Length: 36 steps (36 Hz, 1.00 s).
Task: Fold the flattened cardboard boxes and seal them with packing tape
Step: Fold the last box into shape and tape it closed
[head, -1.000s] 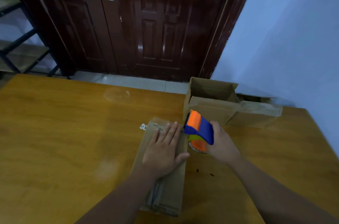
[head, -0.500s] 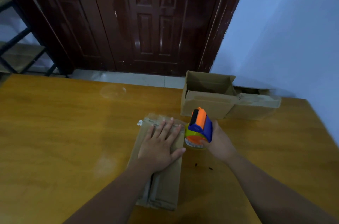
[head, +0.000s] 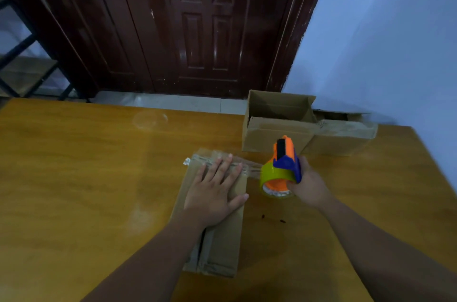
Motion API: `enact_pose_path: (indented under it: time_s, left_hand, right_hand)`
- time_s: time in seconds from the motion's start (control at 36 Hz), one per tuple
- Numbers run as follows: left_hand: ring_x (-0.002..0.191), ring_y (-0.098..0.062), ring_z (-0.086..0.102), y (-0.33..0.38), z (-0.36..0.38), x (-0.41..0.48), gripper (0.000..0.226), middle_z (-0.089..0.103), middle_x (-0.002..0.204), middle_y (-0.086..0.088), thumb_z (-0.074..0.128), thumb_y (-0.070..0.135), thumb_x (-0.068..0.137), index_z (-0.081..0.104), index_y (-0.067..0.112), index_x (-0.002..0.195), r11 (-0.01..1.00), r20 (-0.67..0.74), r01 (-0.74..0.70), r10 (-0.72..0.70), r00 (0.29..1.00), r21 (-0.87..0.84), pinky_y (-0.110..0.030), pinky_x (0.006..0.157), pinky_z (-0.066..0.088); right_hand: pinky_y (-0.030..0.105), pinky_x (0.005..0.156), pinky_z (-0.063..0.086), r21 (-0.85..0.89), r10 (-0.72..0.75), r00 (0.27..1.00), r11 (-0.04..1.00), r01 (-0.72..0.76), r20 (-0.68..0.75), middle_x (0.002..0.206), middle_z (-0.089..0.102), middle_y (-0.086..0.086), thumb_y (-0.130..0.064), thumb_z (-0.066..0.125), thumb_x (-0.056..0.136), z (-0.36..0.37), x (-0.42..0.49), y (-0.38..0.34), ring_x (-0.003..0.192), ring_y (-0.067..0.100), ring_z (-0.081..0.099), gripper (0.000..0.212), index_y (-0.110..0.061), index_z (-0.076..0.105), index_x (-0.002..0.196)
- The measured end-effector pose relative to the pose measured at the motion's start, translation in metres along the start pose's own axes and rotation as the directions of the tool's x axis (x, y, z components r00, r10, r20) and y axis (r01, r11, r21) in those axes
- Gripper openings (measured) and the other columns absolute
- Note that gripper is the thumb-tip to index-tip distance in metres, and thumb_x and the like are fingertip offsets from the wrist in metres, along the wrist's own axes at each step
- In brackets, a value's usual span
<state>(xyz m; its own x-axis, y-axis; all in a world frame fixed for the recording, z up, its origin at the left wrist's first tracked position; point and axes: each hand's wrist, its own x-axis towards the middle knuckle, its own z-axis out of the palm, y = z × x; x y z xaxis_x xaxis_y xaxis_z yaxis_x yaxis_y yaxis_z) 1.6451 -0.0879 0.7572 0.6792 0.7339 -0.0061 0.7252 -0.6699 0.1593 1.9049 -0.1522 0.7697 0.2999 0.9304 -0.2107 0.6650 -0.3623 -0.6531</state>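
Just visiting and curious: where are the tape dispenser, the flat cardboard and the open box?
tape dispenser (head: 288, 164), head view, on its blue body
flat cardboard (head: 222, 247), head view, on its bare near panel
open box (head: 262, 136), head view, on its front wall

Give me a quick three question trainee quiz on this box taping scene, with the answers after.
1. True or false: the left hand lies flat on the flattened brown cardboard box.
2. Which hand grips the orange and blue plastic tape dispenser? A: left. B: right.
3. Fill in: a strip of clear ___ stretches from the flattened box's far end to the dispenser.
Key: 1 true; 2 B, the right hand; 3 tape.
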Motion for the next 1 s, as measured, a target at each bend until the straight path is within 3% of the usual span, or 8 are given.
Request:
enact_pose_path:
  time_s: [0.14,0.28,0.36,0.44,0.58,0.75,0.86,1.0]
  left_hand:
    - [0.136,-0.010,-0.030,0.000,0.001,0.000,0.071,-0.032,0.148,0.010,-0.007,0.077,0.080,-0.032,0.041,0.136,1.000,-0.005,0.001,-0.001,1.000,-0.007,-0.035,0.108,-0.025]
    - [0.136,-0.009,-0.029,0.001,-0.003,0.000,0.073,-0.031,0.149,0.010,-0.008,0.078,0.078,-0.030,0.040,0.137,1.000,0.022,0.000,0.001,1.000,-0.020,-0.038,0.111,-0.020]
    - [0.136,-0.010,-0.030,0.000,-0.003,0.000,0.074,-0.031,0.149,0.009,-0.008,0.077,0.079,-0.028,0.039,0.139,1.000,0.022,0.002,-0.002,1.000,-0.007,-0.038,0.110,-0.021]
    - [0.136,-0.010,-0.030,0.000,-0.002,0.000,0.073,-0.032,0.149,0.010,-0.008,0.077,0.079,-0.029,0.040,0.138,1.000,0.028,0.002,-0.002,1.000,-0.001,-0.038,0.110,-0.021]
    - [0.139,-0.012,-0.028,-0.001,0.001,0.000,0.072,-0.032,0.150,0.009,-0.006,0.078,0.080,-0.032,0.042,0.136,1.000,0.034,0.003,-0.004,0.999,0.006,-0.039,0.111,-0.019]
    - [0.138,-0.017,-0.030,0.001,-0.004,0.002,0.067,-0.033,0.150,0.005,-0.005,0.076,0.080,-0.032,0.050,0.135,1.000,0.073,-0.015,0.015,0.997,0.003,-0.043,0.111,-0.018]
    - [0.145,-0.025,-0.018,0.005,-0.008,0.002,0.065,-0.020,0.158,-0.002,0.011,0.071,0.087,-0.015,0.050,0.143,1.000,0.096,0.006,-0.007,0.995,0.011,-0.049,0.112,-0.013]
    - [0.142,-0.036,-0.022,0.032,-0.006,0.008,0.068,-0.018,0.158,-0.004,0.030,0.048,0.090,-0.016,0.055,0.140,0.993,0.112,0.087,-0.078,0.991,-0.076,-0.063,0.105,-0.016]
  right_hand:
    - [0.021,0.053,0.036,-0.092,-0.051,0.999,0.994,0.052,0.017,0.083,0.051,-0.007,-0.010,0.070,0.078,-0.003,-0.001,-0.001,0.070,0.014,0.055,0.047,-0.025,0.037,0.108]
    - [0.032,0.060,0.039,-0.463,-0.004,1.000,0.886,0.012,0.019,0.101,0.046,-0.001,-0.011,0.061,0.083,0.005,-0.008,0.009,0.079,0.017,0.045,0.046,-0.023,0.033,0.117]
    - [0.029,0.055,0.034,-0.425,0.071,0.997,0.904,-0.050,0.035,0.103,0.044,0.000,-0.008,0.059,0.083,0.008,-0.015,0.022,0.077,0.018,0.045,0.045,-0.023,0.033,0.115]
    - [0.026,0.051,0.030,-0.407,0.035,0.998,0.913,-0.010,0.055,0.103,0.045,0.000,-0.008,0.059,0.083,0.008,-0.016,0.023,0.075,0.018,0.048,0.044,-0.022,0.034,0.116]
    - [0.028,0.062,0.034,-0.462,-0.004,0.999,0.887,0.020,0.037,0.104,0.047,0.001,-0.012,0.058,0.082,0.006,-0.015,0.015,0.083,0.017,0.043,0.048,-0.024,0.036,0.123]
    - [0.030,0.058,0.040,-0.564,0.030,0.998,0.826,0.010,0.062,0.095,0.039,-0.002,-0.021,0.058,0.083,0.003,-0.012,-0.001,0.080,0.019,0.045,0.070,-0.038,0.016,0.136]
    - [0.032,0.064,0.039,-0.646,0.028,0.998,0.763,0.010,0.049,0.105,0.044,0.002,-0.030,0.060,0.085,0.008,-0.008,-0.017,0.087,0.020,0.043,0.080,-0.043,0.004,0.141]
    - [0.035,0.070,0.037,-0.708,0.081,0.994,0.706,-0.007,0.071,0.115,0.047,0.008,-0.035,0.058,0.090,0.007,-0.010,-0.033,0.102,0.028,0.049,0.079,-0.041,0.002,0.144]
